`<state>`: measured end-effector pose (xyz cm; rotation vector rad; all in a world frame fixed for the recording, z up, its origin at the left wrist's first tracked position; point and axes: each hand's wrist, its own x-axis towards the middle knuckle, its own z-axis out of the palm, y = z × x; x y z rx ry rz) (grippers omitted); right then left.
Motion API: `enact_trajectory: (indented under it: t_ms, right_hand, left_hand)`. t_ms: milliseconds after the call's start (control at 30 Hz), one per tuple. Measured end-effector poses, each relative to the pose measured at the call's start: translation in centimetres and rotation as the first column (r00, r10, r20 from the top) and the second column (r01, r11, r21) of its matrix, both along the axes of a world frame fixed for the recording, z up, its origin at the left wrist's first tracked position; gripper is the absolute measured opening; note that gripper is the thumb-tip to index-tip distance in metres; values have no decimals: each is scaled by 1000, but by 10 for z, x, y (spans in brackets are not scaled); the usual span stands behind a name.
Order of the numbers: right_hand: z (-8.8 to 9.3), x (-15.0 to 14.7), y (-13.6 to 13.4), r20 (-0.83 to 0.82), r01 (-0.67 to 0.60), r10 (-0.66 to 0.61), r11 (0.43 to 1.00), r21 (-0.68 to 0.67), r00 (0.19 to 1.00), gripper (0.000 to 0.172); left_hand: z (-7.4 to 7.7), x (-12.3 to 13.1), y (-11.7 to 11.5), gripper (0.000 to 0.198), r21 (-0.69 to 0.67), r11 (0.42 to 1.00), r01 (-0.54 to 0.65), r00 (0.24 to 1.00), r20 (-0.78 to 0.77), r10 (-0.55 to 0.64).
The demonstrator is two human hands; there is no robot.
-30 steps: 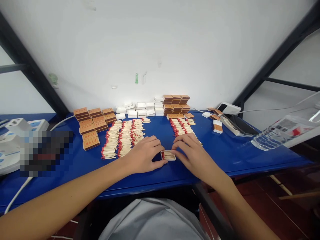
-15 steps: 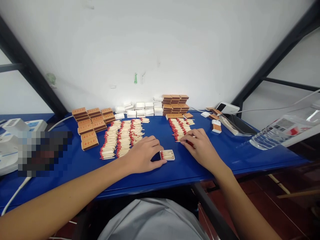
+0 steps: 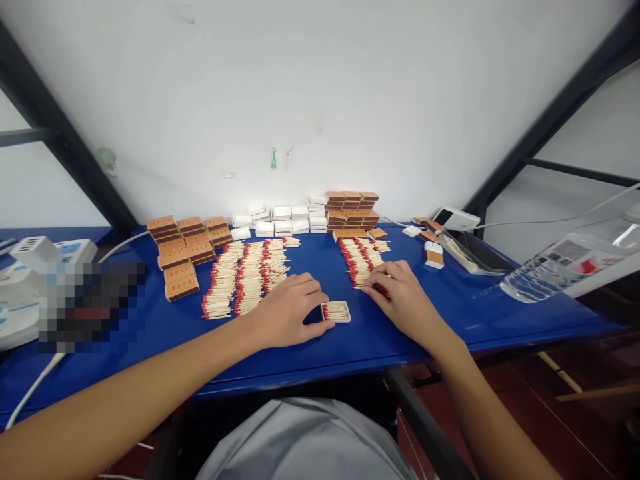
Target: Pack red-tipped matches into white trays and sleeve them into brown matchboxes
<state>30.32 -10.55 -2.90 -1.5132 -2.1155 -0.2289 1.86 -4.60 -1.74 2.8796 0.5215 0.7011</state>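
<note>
Blue desk (image 3: 325,360) holds the tray (image 3: 349,317); left fingers (image 3: 320,328), half apart, hold its end. Right fingers (image 3: 378,300) nearly meet at loose matches (image 3: 353,257); any catch is hidden. Matches seem light, easily snapped: pinch middles.

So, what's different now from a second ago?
The right hand has left the tray's right end and moved right and slightly forward, to the right match pile; whether it holds a match is hidden. The left hand stays on the tray's left end; the tray hasn't visibly moved.
</note>
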Motion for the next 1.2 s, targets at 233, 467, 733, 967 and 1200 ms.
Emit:
enact_trajectory:
  t_ms: [233, 467, 733, 967, 1200]
  right_hand:
    - [1, -4, -2, -15, -20, 20, 1000, -20, 1000, 17]
    - [2, -6, -1, -29, -37, 36, 999, -25, 999, 14]
    - [0, -9, 1, -12, -33, 33, 999, -38, 999, 14]
    - [10, -16, -6, -43, -41, 40, 998, -42, 998, 15]
    - [20, -29, -15, -63, -86, 85, 996, -16, 994, 15]
  left_hand:
    - [-1, 0, 0, 29, 8, 1000, 5, 1000, 12, -5]
    - [-1, 0, 0, 29, 11, 1000, 4, 1000, 11, -4]
    - [-1, 0, 0, 29, 15, 1000, 8, 1000, 20, -9]
    - [0, 0, 0, 28, 8, 1000, 2, 1000, 16, -2]
    - [2, 0, 0, 25, 24, 1000, -21, 999, 44, 20]
